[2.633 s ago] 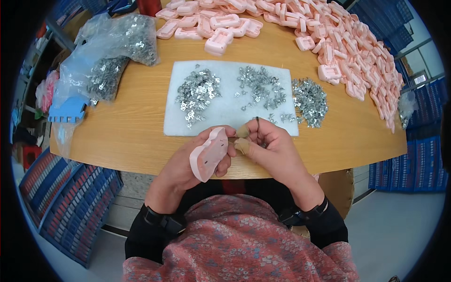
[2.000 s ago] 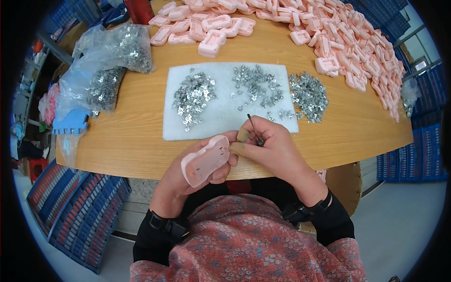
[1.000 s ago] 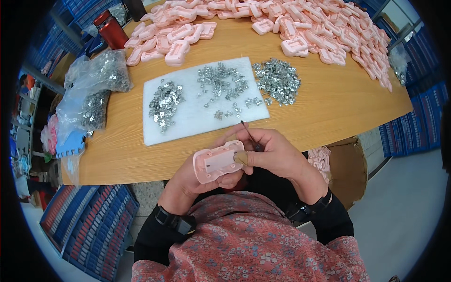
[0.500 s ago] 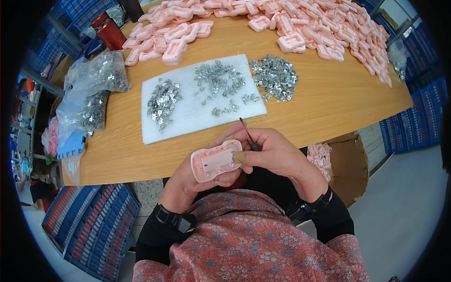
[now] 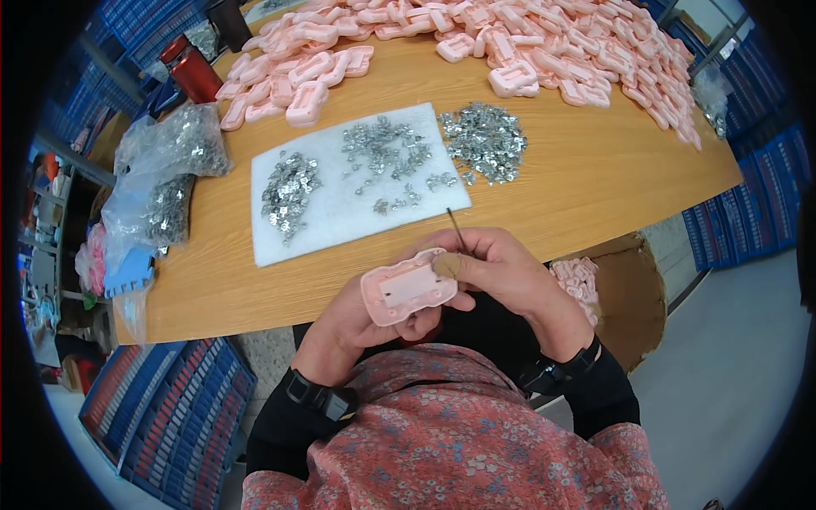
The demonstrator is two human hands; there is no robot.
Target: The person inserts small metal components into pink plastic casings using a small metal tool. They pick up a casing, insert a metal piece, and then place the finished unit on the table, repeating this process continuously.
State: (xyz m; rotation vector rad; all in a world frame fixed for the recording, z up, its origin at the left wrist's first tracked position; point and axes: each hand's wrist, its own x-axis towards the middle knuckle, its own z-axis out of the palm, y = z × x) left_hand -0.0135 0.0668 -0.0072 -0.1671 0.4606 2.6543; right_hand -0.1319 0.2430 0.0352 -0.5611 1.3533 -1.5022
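Observation:
A pink plastic casing (image 5: 410, 290) with a pale rectangular recess lies in my left hand (image 5: 348, 316), whose fingers curl beneath and around it. The thumb of my right hand (image 5: 501, 270) presses on the casing's upper right end and wears a tan covering. Between the fingers of that same hand is a thin dark tool, like a small screwdriver (image 5: 457, 228), with its shaft pointing up and away and its handle hidden. Just beyond both hands lies a white foam sheet (image 5: 340, 225) carrying small silver metal clips (image 5: 291, 194) in separate groups.
Another heap of metal clips (image 5: 486, 143) sits right of the sheet. Pink casings (image 5: 586, 51) are piled along the far side. Clear bags of metal parts (image 5: 174, 170) and a red flask (image 5: 190, 72) stand at left. A cardboard box (image 5: 633, 297) with pink pieces is below the table's right edge.
Both hands and the casing have shifted slightly right. My right thumb now lies further over the casing's end, and the tool has turned a little, its handle no longer showing.

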